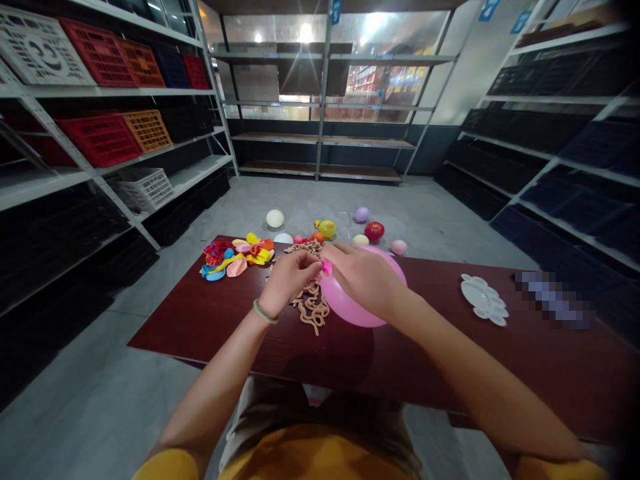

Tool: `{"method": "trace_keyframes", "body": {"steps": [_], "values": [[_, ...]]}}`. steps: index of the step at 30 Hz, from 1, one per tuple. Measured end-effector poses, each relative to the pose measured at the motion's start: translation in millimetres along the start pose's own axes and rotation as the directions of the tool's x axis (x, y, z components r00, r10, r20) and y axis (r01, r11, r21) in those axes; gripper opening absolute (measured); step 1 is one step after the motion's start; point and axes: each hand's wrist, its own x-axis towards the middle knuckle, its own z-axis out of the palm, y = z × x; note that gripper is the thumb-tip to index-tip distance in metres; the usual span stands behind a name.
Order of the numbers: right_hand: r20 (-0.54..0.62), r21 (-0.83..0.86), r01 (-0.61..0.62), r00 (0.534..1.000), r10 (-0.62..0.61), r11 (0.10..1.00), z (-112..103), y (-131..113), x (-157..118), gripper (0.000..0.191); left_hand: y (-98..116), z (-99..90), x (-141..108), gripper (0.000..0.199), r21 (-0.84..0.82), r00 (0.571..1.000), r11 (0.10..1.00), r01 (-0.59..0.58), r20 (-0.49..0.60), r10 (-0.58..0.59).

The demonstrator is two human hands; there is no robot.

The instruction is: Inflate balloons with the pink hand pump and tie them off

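left hand (290, 281) and right hand (367, 277), nearly closed, pinched the pink balloon's neck (327, 268); snugness there likely limited leaks.

inflated pink balloon (350, 303) above the brown table (200, 320)

Head camera: you are wearing it on your head, and it is looking forward and down over the table (185, 327).
Near edge: it is slanting across the lower part of your view, with your trousers (265, 403) and yellow shirt (310, 457) showing close below.
Hands: your left hand (289, 283) and right hand (369, 277) are sitting around mid-view, at close range.
Far edge: the view is reaching past it to the floor (235, 200) and, well apart, the back rack (321, 120).
Far left corner: it is showing whole, with the left rack (56, 141) rising beyond.
Right end: it is fading into the dark border, below the right rack (554, 162).
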Motion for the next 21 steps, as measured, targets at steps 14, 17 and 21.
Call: {"method": "trace_keyframes", "body": {"steps": [14,17,21], "values": [[-0.137,-0.121,0.150,0.977,-0.166,0.981,16.1,15.6,-15.4,0.024,-3.4,16.4,-4.9,0.021,-0.451,0.987,0.880,0.151,0.016,-0.161],[-0.050,-0.312,0.181,0.977,-0.206,0.933,18.0,17.5,-13.7,0.027,-4.3,16.7,-4.8,0.021,-0.454,0.987,0.879,0.143,0.006,-0.158],[0.014,-0.385,0.284,0.953,-0.303,0.878,19.3,20.8,-13.3,0.031,-3.5,13.7,-5.5,0.020,-0.461,0.988,0.876,0.141,0.011,-0.153]]}}
